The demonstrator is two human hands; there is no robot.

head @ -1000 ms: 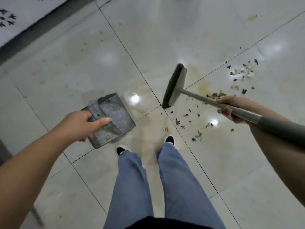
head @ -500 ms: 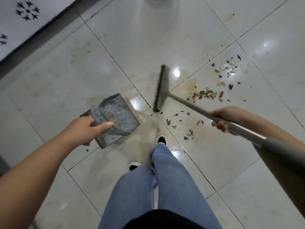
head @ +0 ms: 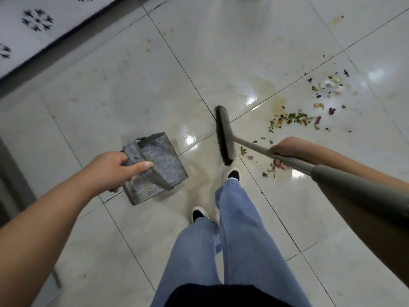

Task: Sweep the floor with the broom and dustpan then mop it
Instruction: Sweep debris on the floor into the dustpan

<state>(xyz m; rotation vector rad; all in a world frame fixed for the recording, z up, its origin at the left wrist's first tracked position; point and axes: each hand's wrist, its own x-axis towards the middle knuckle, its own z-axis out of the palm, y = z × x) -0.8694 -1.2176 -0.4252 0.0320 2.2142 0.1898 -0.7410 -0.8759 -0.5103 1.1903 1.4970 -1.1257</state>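
Down low, left hand (head: 110, 171) grips metal dustpan (head: 155, 169) by its strap handle, pan held just beside left leg; right hand (head: 282, 155) wraps around broom (head: 224, 136) pole, brush head beside front shoe (head: 232, 173) (bristles by tile line); scraps (head: 292, 118) lie right of brush, more bits (head: 329, 85) further off; big bare tiles (head: 110, 96) ahead-left, up to dark wall edge (head: 66, 49).

head: worn high | faces steeply down | floor (head: 221, 52) close below

no legible txt, labels or nos.
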